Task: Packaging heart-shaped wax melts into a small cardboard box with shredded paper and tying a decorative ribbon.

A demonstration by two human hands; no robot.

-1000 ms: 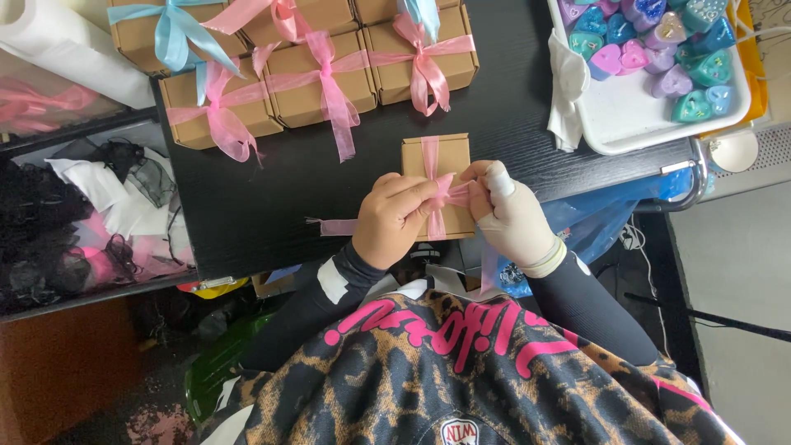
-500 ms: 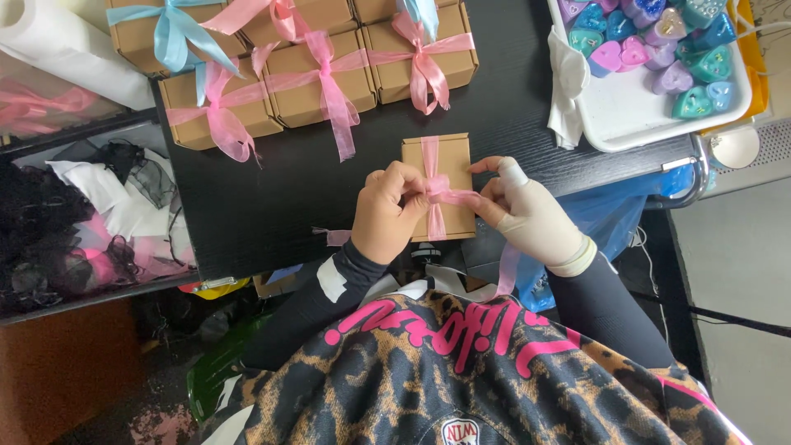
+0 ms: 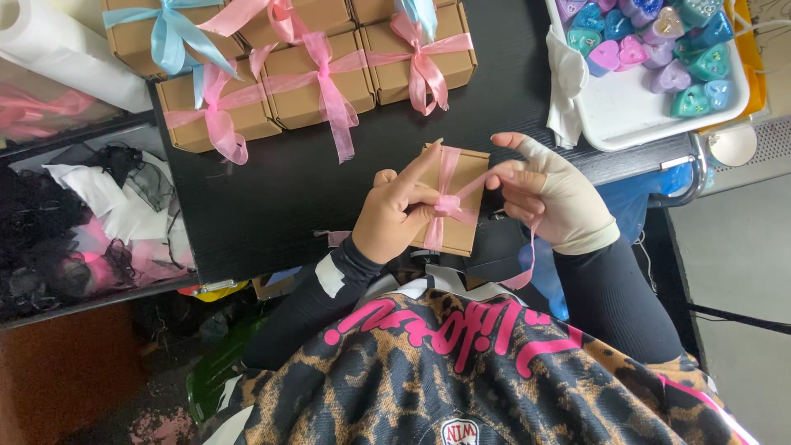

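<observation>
Head view: hands (image 3: 404,210) tie ribbon (image 3: 449,202) on box (image 3: 461,169) at table edge (image 3: 247,268)

light: bright, even | shadows: soft | focus: sharp | blur: none

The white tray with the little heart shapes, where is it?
In the head view, the white plastic tray of colourful heart-shaped pieces sits at the top right, on the black table's far right edge, beyond the right hand.
</observation>
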